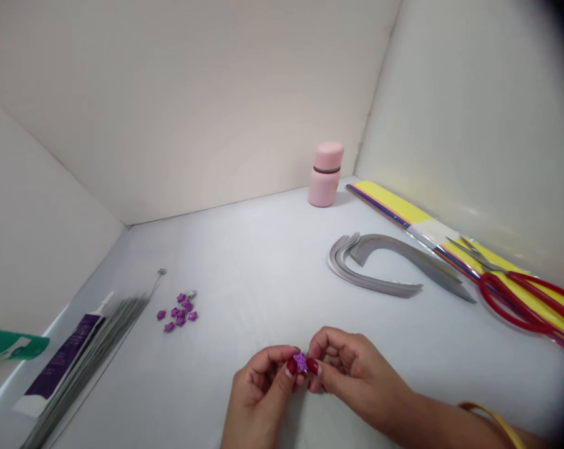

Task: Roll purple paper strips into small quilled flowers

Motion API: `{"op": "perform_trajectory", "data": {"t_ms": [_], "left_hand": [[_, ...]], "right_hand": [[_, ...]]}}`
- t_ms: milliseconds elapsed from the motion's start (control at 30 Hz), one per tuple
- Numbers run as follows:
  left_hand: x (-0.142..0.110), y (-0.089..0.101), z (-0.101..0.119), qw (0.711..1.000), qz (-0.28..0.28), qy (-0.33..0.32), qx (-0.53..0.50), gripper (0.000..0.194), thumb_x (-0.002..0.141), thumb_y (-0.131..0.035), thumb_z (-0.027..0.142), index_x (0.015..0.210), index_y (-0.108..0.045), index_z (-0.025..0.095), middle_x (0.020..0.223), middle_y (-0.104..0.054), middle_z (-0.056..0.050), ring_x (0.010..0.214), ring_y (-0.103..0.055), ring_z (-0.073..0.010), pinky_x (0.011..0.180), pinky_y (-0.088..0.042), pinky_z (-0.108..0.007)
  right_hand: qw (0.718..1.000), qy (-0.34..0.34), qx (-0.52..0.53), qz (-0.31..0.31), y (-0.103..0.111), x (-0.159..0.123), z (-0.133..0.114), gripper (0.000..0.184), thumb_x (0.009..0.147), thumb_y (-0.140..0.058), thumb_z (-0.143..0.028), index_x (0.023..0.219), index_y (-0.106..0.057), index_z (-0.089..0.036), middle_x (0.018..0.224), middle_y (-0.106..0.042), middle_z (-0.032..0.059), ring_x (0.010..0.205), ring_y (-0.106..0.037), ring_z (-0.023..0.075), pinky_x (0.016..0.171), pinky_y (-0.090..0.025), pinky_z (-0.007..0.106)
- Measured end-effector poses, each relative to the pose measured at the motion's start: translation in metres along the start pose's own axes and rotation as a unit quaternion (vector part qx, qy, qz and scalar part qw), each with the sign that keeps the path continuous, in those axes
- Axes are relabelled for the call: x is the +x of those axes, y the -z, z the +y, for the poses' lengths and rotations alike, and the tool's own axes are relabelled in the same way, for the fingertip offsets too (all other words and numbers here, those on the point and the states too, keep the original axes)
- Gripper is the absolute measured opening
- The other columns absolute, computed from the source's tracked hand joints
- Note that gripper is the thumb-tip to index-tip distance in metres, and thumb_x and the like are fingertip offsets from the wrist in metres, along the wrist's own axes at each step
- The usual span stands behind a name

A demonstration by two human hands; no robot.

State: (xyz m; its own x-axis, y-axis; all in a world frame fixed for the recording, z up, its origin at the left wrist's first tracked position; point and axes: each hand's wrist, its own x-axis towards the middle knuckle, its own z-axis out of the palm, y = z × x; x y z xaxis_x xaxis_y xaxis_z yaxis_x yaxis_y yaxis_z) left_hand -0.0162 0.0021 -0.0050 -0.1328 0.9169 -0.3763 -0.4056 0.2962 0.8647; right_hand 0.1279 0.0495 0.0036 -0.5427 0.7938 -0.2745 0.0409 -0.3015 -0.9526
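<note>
A small, glittery purple star-shaped piece sits between the two hands at the lower middle of the view, above the pale, smooth desk. The left hand has its grip clamped on one side of the piece, the right hand on the other; red-nailed thumbs cover its edges, and the fingertips behind it are mostly hidden. The left wrist is cut off by the bottom edge, as is part of a yellow band at the right forearm.

To the left lie shiny purple stars, some overlapping too closely to count surely, with a small silvery piece too small to make out. A bundle of thin grey wires runs out of the frame and partly covers a purple-and-white tube whose lettering is unreadable. A green object is cut by the left edge.

At right, red-handled metal scissors lie over a long yellow-topped plastic packet, hiding part of it; dark blur swallows that corner.
</note>
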Motion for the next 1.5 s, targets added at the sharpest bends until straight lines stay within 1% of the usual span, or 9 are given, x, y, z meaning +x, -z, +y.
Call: {"op": "perform_trajectory", "data": {"t_ms": [200,400,500,633,867,1133,1267,1333,1500], "left_hand": [[-0.0025,-0.0042,0.0053,1.000,0.016,0.010,0.005,0.024,0.058,-0.077,0.035,0.072,-0.072,0.016,0.061,-0.068,-0.004,0.060,-0.058,-0.0116,0.060,-0.044,-0.019],[-0.0022,-0.0039,0.0065,0.999,0.026,0.018,0.020,0.023,0.057,-0.078,0.034,0.071,-0.073,0.017,0.061,-0.069,-0.004,0.060,-0.058,-0.0119,0.059,-0.044,-0.019],[-0.0011,-0.0028,0.0052,0.999,0.028,0.028,0.012,0.024,0.056,-0.079,0.034,0.071,-0.073,0.016,0.060,-0.068,-0.004,0.059,-0.057,-0.0120,0.059,-0.043,-0.020],[-0.0010,-0.0025,0.0046,0.999,0.031,0.027,0.010,0.023,0.056,-0.079,0.034,0.071,-0.073,0.017,0.059,-0.068,-0.003,0.060,-0.056,-0.0121,0.060,-0.042,-0.020],[-0.0023,-0.0043,0.0063,0.998,0.036,0.030,0.029,0.024,0.057,-0.078,0.036,0.071,-0.073,0.018,0.060,-0.067,-0.002,0.060,-0.057,-0.0115,0.060,-0.042,-0.018],[-0.0053,-0.0072,0.0052,0.997,0.039,-0.012,0.065,0.022,0.059,-0.076,0.035,0.072,-0.073,0.018,0.061,-0.069,-0.004,0.061,-0.059,-0.0127,0.061,-0.045,-0.018],[-0.0052,-0.0080,0.0051,0.996,0.045,-0.016,0.075,0.022,0.058,-0.077,0.034,0.071,-0.073,0.017,0.062,-0.069,-0.004,0.061,-0.059,-0.0138,0.061,-0.047,-0.020],[-0.0049,-0.0084,0.0057,0.996,0.042,-0.015,0.072,0.021,0.059,-0.076,0.034,0.071,-0.073,0.017,0.061,-0.069,-0.004,0.061,-0.059,-0.0138,0.061,-0.047,-0.020],[-0.0045,-0.0096,0.0068,0.998,0.043,-0.017,0.031,0.021,0.059,-0.077,0.033,0.072,-0.072,0.017,0.062,-0.068,-0.004,0.059,-0.058,-0.0141,0.058,-0.047,-0.021]], "right_hand": [[1.000,-0.004,0.007,0.004,-0.0004,-0.0001,-0.0010,0.005,0.074,-0.053,-0.014,0.070,-0.051,-0.016,0.064,-0.064,0.0016,0.060,-0.057,0.0103,0.058,-0.044,0.021],[1.000,0.004,0.019,0.022,-0.0016,-0.0002,0.0002,0.007,0.073,-0.054,-0.012,0.068,-0.051,-0.016,0.056,-0.059,-0.0032,0.056,-0.057,0.0090,0.054,-0.043,0.019],[0.999,-0.009,0.044,0.020,-0.0022,0.0003,0.0006,0.008,0.072,-0.055,-0.013,0.068,-0.050,-0.017,0.056,-0.058,-0.0039,0.055,-0.057,0.0088,0.054,-0.043,0.019],[0.998,-0.017,0.051,0.021,-0.0027,-0.0001,-0.0032,0.008,0.071,-0.054,-0.012,0.067,-0.051,-0.017,0.055,-0.058,-0.0042,0.054,-0.057,0.0085,0.053,-0.043,0.019],[0.999,-0.015,0.042,0.025,-0.0017,-0.0012,-0.0065,0.007,0.071,-0.056,-0.014,0.067,-0.051,-0.017,0.056,-0.059,-0.0032,0.055,-0.056,0.0088,0.053,-0.043,0.019],[0.999,-0.001,0.022,0.023,-0.0008,-0.0024,-0.0070,0.008,0.073,-0.057,-0.017,0.067,-0.052,-0.016,0.058,-0.059,-0.0022,0.055,-0.056,0.0090,0.053,-0.042,0.020],[1.000,0.005,0.011,0.014,0.0000,-0.0030,-0.0056,0.009,0.074,-0.059,-0.021,0.069,-0.053,-0.016,0.058,-0.059,-0.0015,0.056,-0.056,0.0097,0.054,-0.042,0.021],[1.000,0.008,0.018,0.010,0.0007,-0.0027,-0.0044,0.010,0.075,-0.059,-0.022,0.069,-0.053,-0.016,0.059,-0.058,-0.0014,0.057,-0.056,0.0098,0.055,-0.042,0.021],[0.997,0.011,0.081,-0.012,0.0016,-0.0010,-0.0016,0.017,0.075,-0.061,-0.030,0.070,-0.052,-0.016,0.060,-0.060,-0.0008,0.058,-0.055,0.0101,0.055,-0.041,0.022]]}}
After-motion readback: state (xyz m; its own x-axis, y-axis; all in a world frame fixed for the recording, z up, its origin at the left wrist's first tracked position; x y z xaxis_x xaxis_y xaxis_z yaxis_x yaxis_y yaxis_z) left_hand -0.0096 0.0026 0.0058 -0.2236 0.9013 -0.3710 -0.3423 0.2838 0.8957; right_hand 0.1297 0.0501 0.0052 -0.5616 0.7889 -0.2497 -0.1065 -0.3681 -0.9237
